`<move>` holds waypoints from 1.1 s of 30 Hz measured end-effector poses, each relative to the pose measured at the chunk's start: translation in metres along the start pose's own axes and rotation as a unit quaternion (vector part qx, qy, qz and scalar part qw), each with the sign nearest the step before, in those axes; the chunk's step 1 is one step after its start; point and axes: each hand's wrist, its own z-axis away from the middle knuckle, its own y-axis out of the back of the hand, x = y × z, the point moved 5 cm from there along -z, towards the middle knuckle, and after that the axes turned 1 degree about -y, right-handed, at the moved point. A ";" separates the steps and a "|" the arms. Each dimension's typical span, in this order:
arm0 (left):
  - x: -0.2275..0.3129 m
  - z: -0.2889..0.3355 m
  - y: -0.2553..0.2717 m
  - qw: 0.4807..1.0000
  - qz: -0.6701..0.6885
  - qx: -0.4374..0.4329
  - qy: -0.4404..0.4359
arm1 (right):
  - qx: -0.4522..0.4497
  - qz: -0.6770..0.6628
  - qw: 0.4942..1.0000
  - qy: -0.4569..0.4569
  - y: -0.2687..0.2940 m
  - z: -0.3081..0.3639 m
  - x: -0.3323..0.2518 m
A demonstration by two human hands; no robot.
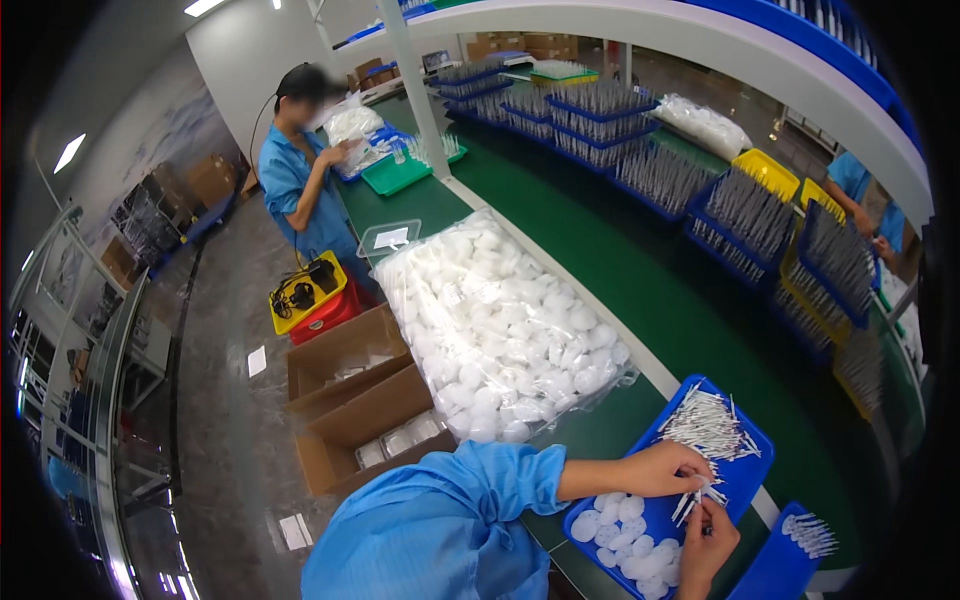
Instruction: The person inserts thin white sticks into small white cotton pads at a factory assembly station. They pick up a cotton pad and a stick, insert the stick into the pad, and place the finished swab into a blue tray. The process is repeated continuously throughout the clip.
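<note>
Both hands meet above a blue tray (738,500). My left hand (668,468) reaches in from the left, fingers pinched on a small whitish piece whose shape I cannot make out. Just below it, my right hand (708,545) is closed around a few thin white sticks (686,508) with dark ends, which fan out from the fingers. A pile of similar thin sticks (708,425) lies in the tray's far part. White round discs (632,535), some overlapping, lie in its near left part, beside my right hand.
A large clear bag of white round pieces (500,330) lies left of the tray. Cardboard boxes (370,425) stand beside the bench. A second blue tray (775,560) holds upright sticks at right. Stick-filled racks (650,180) line the far side. A co-worker (300,170) works at the far left.
</note>
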 end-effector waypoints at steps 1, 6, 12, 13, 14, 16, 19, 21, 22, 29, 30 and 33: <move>-0.005 0.002 -0.001 1.000 0.008 0.001 0.000 | 0.010 0.021 0.999 0.035 0.001 0.001 -0.007; -0.004 -0.003 0.007 0.990 0.104 0.029 0.092 | 0.038 0.020 0.998 -0.042 0.029 0.005 0.006; 0.013 -0.005 0.005 0.996 -0.022 0.071 -0.038 | 0.043 0.008 0.999 0.015 0.035 -0.011 -0.015; 0.024 -0.009 0.002 0.998 0.007 0.061 -0.006 | 0.035 0.013 0.998 0.057 0.031 -0.019 -0.031; 0.031 -0.011 0.002 0.998 0.005 0.062 -0.001 | 0.032 0.010 0.999 0.038 0.029 -0.023 -0.031; 0.038 -0.015 0.001 0.998 0.002 0.058 0.013 | 0.028 0.006 1.000 -0.005 0.022 -0.025 -0.029; 0.016 -0.020 -0.001 0.998 0.025 0.064 0.012 | 0.101 0.002 0.994 0.033 0.014 -0.021 -0.021; 0.024 -0.013 0.005 0.998 -0.003 0.053 0.017 | 0.065 0.037 0.997 0.030 0.015 -0.023 -0.029; 0.013 -0.009 0.005 0.997 0.003 0.076 -0.025 | 0.076 0.045 0.993 0.072 0.014 -0.026 -0.038; 0.023 -0.001 0.007 0.986 0.124 0.074 0.086 | 0.057 0.061 0.994 0.077 0.019 -0.028 -0.041; 0.025 -0.002 0.006 0.985 0.123 0.073 0.092 | 0.050 0.060 0.995 0.068 0.020 -0.026 -0.041; 0.026 -0.003 0.006 0.988 0.110 0.061 0.094 | 0.050 0.045 0.997 0.042 0.021 -0.022 -0.036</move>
